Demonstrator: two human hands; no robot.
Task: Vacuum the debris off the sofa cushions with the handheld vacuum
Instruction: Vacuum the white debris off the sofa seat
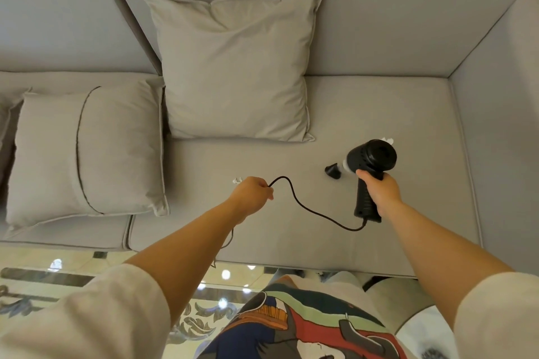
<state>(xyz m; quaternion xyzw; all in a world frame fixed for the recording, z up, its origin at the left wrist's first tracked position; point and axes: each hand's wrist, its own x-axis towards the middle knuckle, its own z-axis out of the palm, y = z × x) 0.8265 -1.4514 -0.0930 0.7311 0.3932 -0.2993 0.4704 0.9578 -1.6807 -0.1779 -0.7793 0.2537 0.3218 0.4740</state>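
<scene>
A black handheld vacuum (pixel 369 158) hovers over the grey seat cushion (pixel 364 114) on the right side of the sofa, nozzle pointing left and down. My right hand (pixel 379 188) grips its handle. Its black cord (pixel 303 204) loops from the handle base to my left hand (pixel 252 192), which is closed around it. A small white scrap of debris (pixel 236 181) lies on the cushion just left of my left hand. Another white scrap (pixel 388 140) shows behind the vacuum body.
A square grey throw pillow (pixel 233 67) leans on the sofa backrest at the centre. A second pillow (pixel 84 151) lies on the left seat cushion. The sofa's right armrest (pixel 501 125) borders the cushion. Patterned glossy floor (pixel 58 277) lies below the sofa front.
</scene>
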